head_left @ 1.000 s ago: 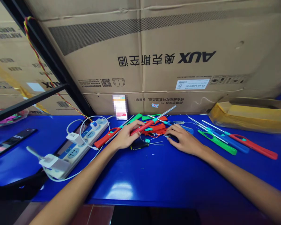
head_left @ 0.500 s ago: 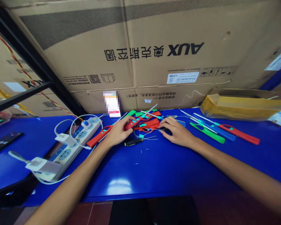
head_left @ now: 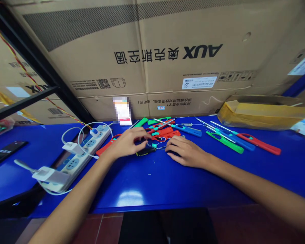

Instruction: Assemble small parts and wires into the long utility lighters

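Note:
My left hand (head_left: 127,141) is over the table at the left side of the pile, thumb and fingers apart, with no object visible between them. Close to its thumb lies a black and yellow screwdriver (head_left: 146,151). Red lighter casings (head_left: 165,132) are heaped just beyond both hands, with thin white wires (head_left: 159,146) and a small teal piece (head_left: 154,145) among them. My right hand (head_left: 185,150) rests low at the right of the heap, fingers curled together by the wire ends; what they pinch, if anything, is hidden. A blue lighter (head_left: 191,130) lies behind it.
Several long lighters, including a green one (head_left: 225,142) and a red one (head_left: 259,143), lie at the right. A yellow-taped carton (head_left: 266,113) stands behind them. At left are a power strip (head_left: 76,161) with chargers and a dark phone (head_left: 6,154). A lit phone (head_left: 123,112) leans on the cardboard (head_left: 152,30).
My left hand has let go of the red lighter, which now lies on the heap, and has moved slightly toward me. My right hand has drawn back and left, off a dark item.

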Tool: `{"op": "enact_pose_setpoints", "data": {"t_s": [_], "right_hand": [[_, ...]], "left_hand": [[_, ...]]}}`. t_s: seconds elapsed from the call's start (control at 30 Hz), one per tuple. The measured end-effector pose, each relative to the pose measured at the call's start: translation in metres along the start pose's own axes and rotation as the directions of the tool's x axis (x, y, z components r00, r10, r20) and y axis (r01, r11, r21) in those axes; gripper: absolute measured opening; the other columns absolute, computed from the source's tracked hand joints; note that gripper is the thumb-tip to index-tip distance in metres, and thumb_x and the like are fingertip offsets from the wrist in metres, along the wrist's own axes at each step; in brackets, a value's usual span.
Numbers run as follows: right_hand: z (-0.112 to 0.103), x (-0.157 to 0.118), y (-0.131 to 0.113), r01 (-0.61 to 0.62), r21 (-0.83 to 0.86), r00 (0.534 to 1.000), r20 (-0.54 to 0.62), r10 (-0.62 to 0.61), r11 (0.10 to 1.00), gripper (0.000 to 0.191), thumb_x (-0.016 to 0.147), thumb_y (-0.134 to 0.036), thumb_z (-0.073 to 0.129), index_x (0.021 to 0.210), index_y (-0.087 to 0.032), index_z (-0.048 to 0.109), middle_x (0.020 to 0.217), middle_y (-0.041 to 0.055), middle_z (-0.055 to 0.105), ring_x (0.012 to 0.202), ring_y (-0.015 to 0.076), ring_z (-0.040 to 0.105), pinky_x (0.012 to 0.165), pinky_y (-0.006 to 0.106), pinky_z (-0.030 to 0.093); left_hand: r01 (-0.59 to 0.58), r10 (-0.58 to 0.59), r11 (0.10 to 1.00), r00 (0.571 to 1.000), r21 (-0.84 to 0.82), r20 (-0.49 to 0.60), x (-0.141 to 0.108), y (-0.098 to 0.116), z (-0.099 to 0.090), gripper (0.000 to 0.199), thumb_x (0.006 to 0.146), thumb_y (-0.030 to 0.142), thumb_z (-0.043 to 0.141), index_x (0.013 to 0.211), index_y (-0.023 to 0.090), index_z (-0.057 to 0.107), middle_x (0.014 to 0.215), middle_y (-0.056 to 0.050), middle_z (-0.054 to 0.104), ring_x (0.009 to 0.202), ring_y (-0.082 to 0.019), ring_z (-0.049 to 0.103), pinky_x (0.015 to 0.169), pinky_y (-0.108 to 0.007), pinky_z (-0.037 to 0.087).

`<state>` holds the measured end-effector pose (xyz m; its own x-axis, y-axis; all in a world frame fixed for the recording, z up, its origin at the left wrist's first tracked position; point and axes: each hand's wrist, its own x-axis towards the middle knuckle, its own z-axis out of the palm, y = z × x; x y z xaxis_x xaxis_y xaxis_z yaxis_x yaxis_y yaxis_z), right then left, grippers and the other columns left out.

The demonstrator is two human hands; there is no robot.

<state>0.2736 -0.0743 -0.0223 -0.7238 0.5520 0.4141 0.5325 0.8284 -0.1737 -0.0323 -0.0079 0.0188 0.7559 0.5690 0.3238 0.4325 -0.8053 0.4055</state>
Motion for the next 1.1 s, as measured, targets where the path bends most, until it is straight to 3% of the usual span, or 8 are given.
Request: {"op": "enact_pose_setpoints", "data": {"t_s": [0.07,0.17,0.37,0.5,0.7,0.97,1.1], "right_hand": [[0.0,-0.001,-0.002,0.026,-0.029,1.0,0.011,-0.026,0.999,0.018,0.11,-0.026,0.055,0.111,-0.017,0.071,0.109,0.0114,0.071,0.101,0.0249,0.065,0.092,0.043,0.056],[0.001,-0.001,-0.002,0.035,-0.054,0.999,0.012,-0.034,0.998,0.019,0.11,-0.025,0.055,0.11,-0.016,0.071,0.105,0.0105,0.071,0.098,0.0249,0.065,0.09,0.042,0.055],[0.003,0.0,0.003,0.007,-0.074,1.0,0.014,-0.006,0.997,0.02,0.109,-0.024,0.054,0.105,-0.017,0.072,0.102,0.0105,0.071,0.094,0.025,0.065,0.086,0.042,0.055],[0.003,0.0,0.003,-0.002,-0.063,1.0,-0.007,0.002,0.998,0.019,0.109,-0.024,0.054,0.107,-0.019,0.072,0.103,0.0099,0.072,0.094,0.0245,0.065,0.087,0.042,0.056],[0.001,0.001,0.002,-0.029,-0.056,1.0,-0.001,0.029,0.998,0.02,0.109,-0.024,0.054,0.118,-0.018,0.07,0.111,0.0117,0.071,0.102,0.0258,0.066,0.094,0.044,0.057],[0.002,0.001,0.004,-0.061,-0.036,0.998,0.003,0.061,0.998,0.018,0.108,-0.023,0.054,0.117,-0.02,0.07,0.113,0.0108,0.07,0.106,0.025,0.066,0.098,0.045,0.057],[0.001,0.001,0.005,-0.056,-0.055,0.998,-0.014,0.055,0.997,0.019,0.108,-0.023,0.054,0.119,-0.02,0.069,0.115,0.0112,0.07,0.108,0.026,0.065,0.101,0.048,0.056]], "left_hand": [[-0.044,0.056,0.993,0.992,-0.106,0.112,0.0,0.012,-0.005,0.019,0.1,0.028,0.064,0.109,0.023,0.08,0.095,-0.003,0.077,0.086,-0.018,0.068,0.085,-0.035,0.055],[-0.115,0.159,0.976,0.956,-0.185,0.247,0.002,0.025,-0.002,0.014,0.1,0.025,0.069,0.098,0.024,0.082,0.095,-0.003,0.079,0.091,-0.018,0.067,0.095,-0.038,0.05],[-0.179,0.226,0.971,0.907,-0.16,0.356,0.006,0.028,0.015,0.012,0.102,0.025,0.07,0.1,0.027,0.082,0.1,-0.003,0.081,0.1,-0.022,0.065,0.104,-0.041,0.044],[-0.203,0.238,0.97,0.904,-0.132,0.356,0.006,0.026,0.019,0.016,0.106,0.023,0.065,0.099,0.024,0.08,0.098,-0.004,0.08,0.097,-0.021,0.066,0.105,-0.042,0.042],[-0.18,0.157,0.982,0.944,0.054,0.289,0.003,0.031,0.023,0.017,0.107,0.018,0.058,0.104,0.02,0.074,0.102,-0.006,0.074,0.106,-0.025,0.06,0.104,-0.042,0.043],[-0.24,0.188,0.953,0.948,0.187,0.256,0.005,0.019,0.029,0.021,0.107,0.02,0.058,0.103,0.021,0.079,0.099,-0.005,0.079,0.094,-0.023,0.063,0.092,-0.038,0.046],[-0.181,0.13,0.955,0.967,0.235,0.218,0.004,0.018,0.036,0.025,0.106,0.019,0.057,0.098,0.018,0.08,0.095,-0.008,0.078,0.091,-0.024,0.066,0.088,-0.038,0.049]]}}
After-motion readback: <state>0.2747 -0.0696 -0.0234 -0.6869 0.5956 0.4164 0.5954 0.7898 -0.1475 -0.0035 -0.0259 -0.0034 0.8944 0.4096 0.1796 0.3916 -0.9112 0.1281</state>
